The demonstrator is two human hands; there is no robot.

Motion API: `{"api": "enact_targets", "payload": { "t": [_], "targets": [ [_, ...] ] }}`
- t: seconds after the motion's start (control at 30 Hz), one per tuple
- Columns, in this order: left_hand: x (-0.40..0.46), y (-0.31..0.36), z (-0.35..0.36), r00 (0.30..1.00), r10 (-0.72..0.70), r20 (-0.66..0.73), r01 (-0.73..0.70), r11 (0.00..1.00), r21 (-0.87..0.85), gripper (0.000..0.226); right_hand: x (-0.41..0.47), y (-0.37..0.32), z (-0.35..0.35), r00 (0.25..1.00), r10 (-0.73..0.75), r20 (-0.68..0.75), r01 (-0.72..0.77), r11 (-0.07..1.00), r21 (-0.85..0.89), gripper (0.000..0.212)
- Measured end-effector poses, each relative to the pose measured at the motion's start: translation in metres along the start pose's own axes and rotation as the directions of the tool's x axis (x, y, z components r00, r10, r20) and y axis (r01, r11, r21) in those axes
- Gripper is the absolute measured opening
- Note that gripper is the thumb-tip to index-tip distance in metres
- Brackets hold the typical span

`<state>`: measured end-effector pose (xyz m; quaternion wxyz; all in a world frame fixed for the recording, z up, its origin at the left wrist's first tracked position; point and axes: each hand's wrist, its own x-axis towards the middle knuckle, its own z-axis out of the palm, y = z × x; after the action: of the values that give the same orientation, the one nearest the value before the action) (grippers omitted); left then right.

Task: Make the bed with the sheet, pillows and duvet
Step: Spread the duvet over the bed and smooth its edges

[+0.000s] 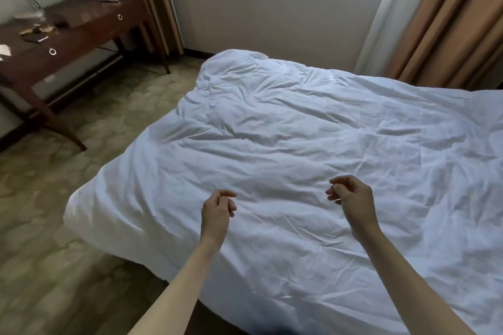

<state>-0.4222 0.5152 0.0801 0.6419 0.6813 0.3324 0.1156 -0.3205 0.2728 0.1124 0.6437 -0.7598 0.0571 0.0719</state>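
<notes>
A white, wrinkled duvet (313,130) lies spread over the bed and covers it from the near edge to the far corner, where it bunches into a rounded lump. Both my arms reach out over its near part. My left hand (217,209) hovers above the cloth with fingers loosely curled and nothing in it. My right hand (351,197) hangs a little further right, fingers likewise loosely curled, holding nothing. No pillows or sheet show in this view.
A dark wooden desk (81,24) with small items on top stands at the left against the wall. Patterned carpet (54,212) runs along the bed's left side. Tan curtains (449,22) and a window wall stand behind the bed.
</notes>
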Motion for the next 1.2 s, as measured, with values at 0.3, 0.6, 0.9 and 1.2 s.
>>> {"api": "enact_targets", "payload": {
  "t": [0.3,0.6,0.9,1.2],
  "targets": [
    [0.069,-0.002,-0.069,0.997,-0.059,-0.050,0.061,0.997,0.047,0.032,0.043,-0.016,0.111,0.979,0.046,0.197,-0.032,0.997,-0.073,0.018],
    [0.209,-0.011,-0.199,0.995,-0.097,-0.025,0.098,0.992,0.077,0.028,0.067,-0.030,0.295,0.990,0.013,0.141,0.000,0.996,-0.089,0.018],
    [0.366,0.016,-0.324,0.993,-0.098,0.068,0.087,0.984,0.158,0.030,0.076,-0.063,0.442,0.999,0.050,-0.022,-0.051,0.997,-0.052,0.018],
    [0.382,-0.065,-0.388,0.982,-0.123,-0.146,0.160,0.948,0.274,0.018,0.076,-0.022,0.541,0.980,0.110,0.166,-0.083,0.983,-0.165,0.019]
  ]
}}
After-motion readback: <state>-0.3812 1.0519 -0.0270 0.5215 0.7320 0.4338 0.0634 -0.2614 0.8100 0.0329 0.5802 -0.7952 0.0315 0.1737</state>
